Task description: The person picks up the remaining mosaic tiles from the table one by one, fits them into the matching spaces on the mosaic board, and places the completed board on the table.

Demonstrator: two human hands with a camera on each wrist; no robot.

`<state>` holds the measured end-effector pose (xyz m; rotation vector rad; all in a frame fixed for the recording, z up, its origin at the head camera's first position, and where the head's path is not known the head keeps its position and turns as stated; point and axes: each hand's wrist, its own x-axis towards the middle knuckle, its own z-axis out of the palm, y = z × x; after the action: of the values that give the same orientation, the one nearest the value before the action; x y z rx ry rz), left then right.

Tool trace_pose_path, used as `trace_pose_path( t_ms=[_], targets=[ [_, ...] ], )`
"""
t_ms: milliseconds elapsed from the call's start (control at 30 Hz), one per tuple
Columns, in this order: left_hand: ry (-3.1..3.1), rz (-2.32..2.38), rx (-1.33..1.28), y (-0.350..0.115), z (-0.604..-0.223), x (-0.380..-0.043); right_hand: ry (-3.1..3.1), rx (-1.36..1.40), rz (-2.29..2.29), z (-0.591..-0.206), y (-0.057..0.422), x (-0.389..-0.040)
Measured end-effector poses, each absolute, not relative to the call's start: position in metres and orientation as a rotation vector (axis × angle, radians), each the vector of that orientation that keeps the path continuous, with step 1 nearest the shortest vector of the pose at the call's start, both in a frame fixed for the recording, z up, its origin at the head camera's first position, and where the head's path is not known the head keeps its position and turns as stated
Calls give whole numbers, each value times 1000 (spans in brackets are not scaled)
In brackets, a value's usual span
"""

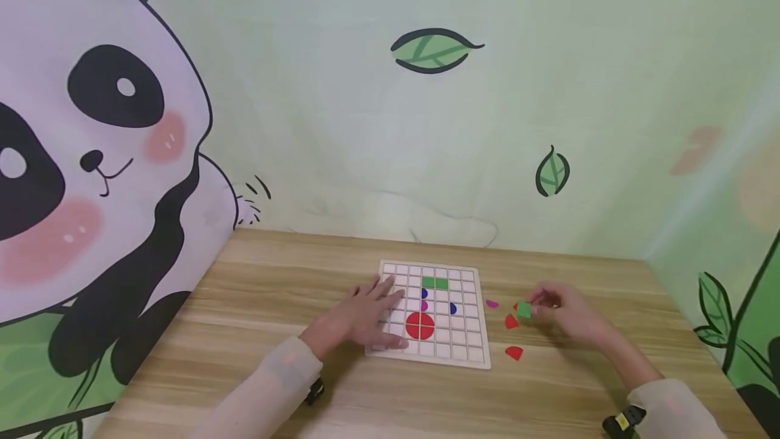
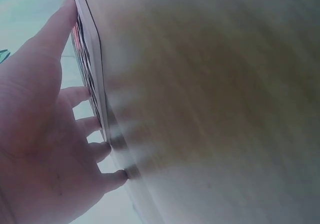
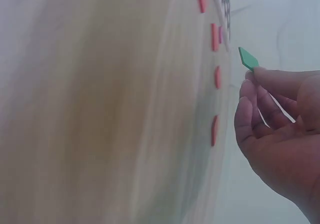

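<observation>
Nearest, at the lower right, a pale sleeve ends beside a black wrist device with a small yellow patch; any marking on it is too small to read. A second black wrist device shows under the other cuff. The hands are well apart. The left hand rests on the left side of a white gridded board, its fingers straight and spread. The right hand pinches a green square between thumb and fingertips, to the right of the board; the right wrist view shows this piece lifted off the table. Near that hand, a red wedge lies closest on the wood, then another red wedge, and a magenta piece just beside the board's right edge. The right wrist view shows four loose red pieces edge-on. On the board, red quarters form a circle; beyond it sit a magenta half-round, a blue half-round to its right and another blue half-round above. Farther up, two green squares lie side by side. Behind the table, a pale green wall bears a painted panda at left and two outlined leaves, one higher, one lower.
</observation>
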<state>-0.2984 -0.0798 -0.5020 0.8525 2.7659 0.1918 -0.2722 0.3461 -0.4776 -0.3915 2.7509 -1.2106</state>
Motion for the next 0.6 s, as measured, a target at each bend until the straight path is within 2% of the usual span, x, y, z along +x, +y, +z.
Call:
trace_pose_path(
  t_ms=[133,600],
  targets=[
    [2764,197,842,-79,-500,-299,2779,-357,-1178,-470,329,-280],
    [2757,237,832,-78,-502,-300,2817,-359,-1284,-485,265,-317]
  ],
)
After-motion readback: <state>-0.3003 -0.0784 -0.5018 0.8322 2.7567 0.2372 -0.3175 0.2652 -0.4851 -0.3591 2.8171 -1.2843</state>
